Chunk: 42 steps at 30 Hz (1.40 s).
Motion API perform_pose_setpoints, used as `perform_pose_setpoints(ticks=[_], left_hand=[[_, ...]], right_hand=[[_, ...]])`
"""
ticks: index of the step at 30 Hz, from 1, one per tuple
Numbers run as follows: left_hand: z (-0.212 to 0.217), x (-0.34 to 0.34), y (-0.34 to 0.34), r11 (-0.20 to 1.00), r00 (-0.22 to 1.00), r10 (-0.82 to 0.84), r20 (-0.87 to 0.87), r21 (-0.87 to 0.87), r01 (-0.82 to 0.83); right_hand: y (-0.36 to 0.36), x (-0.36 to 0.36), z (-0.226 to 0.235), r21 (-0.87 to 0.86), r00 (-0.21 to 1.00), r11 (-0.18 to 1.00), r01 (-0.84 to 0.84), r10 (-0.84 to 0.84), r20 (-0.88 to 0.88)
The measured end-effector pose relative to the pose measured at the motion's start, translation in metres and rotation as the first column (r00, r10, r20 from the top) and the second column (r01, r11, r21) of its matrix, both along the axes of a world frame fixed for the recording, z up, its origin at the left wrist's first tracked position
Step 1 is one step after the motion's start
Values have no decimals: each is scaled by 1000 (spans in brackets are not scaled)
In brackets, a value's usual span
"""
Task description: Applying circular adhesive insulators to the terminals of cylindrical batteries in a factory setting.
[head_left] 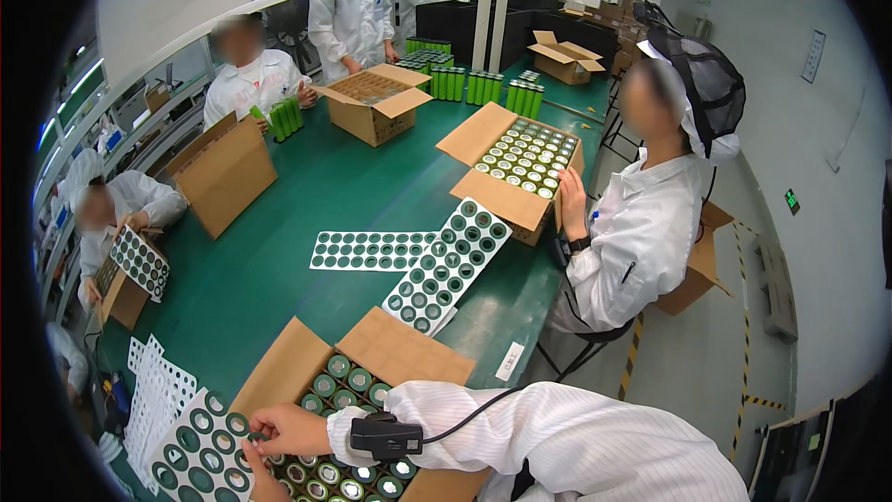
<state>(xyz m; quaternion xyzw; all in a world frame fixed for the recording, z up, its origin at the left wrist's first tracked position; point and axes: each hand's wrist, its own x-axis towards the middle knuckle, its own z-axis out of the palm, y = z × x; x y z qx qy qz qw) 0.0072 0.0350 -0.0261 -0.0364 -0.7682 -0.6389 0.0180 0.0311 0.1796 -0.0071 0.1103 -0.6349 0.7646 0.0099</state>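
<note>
My left hand (264, 476) grips the edge of a white sheet of dark green ring stickers (201, 451) at the lower left. My right hand (295, 429) comes in from the right, thumb and forefinger pinched on a ring sticker (257, 437) at the sheet's edge. Whether that ring is fully off the sheet I cannot tell. Beneath both hands stands an open cardboard box (404, 349) filled with upright green cylindrical battery cells (340, 398). Some tops farther back carry dark rings, while nearer ones show bare metal. My right sleeve covers part of the box.
Used white sheets (153, 400) lie left of my box. Two ring-sticker sheets (372, 250) overlap mid-table. At right, a co-worker (641, 214) touches another box of cells (525, 158). Several people work across the green table (251, 265), near an open carton (372, 121) and standing cells (451, 84).
</note>
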Motion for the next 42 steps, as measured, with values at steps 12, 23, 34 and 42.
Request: perform_pose_setpoints(ticks=[12,23,34,42], left_hand=[[-2,1,-10,1000,1000,26,0,1,-26],[8,14,-12,988,997,9,-77,-156,-21],[-3,10,-11,996,992,76,-97,57,-70],[-12,4,-17,997,991,73,-114,-13,-75]], right_hand=[[-2,-2,-1,48,1000,999,6,-5,-24],[1,4,0,-31,998,998,-53,54,31],[-3,1,1,29,1000,1000,-3,4,-12],[-1,1,-2,105,999,994,44,-44,-5]])
